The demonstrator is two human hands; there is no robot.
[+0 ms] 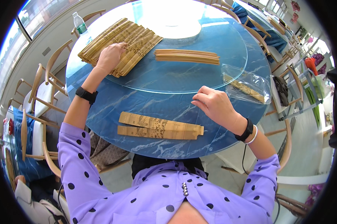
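A person in a purple polka-dot blouse sits at a round blue marble-patterned table (pixel 112 100) topped by a glass turntable (pixel 198 80), seen from the head camera looking down. The left hand (pixel 110 56) lies palm down, fingers loosely curled, on a large stack of tan printed paper sleeves (pixel 133 43) spread across the far left part of the turntable; whether the fingers pinch any one sleeve cannot be told. The right hand (pixel 213 104) hovers over the table just off the near right edge of the turntable, its fingertips drawn together at the corner of a clear plastic bag (pixel 248 84); the bag's thin edge is hard to make out, so a firm grip cannot be confirmed. The bag lies on the right rim of the turntable with one more printed sleeve inside. A bundle of bare wooden chopsticks (pixel 187 56) rests on the turntable, right of the big stack and between the two hands. Two flat printed sleeves (pixel 159 127) lie side by side on the table, nearer the person than the turntable. A plastic water bottle (pixel 79 23) stands at the table's far left edge, beyond the stack. Black wristbands sit on both wrists. Wooden chairs (pixel 41 93) ring the table.
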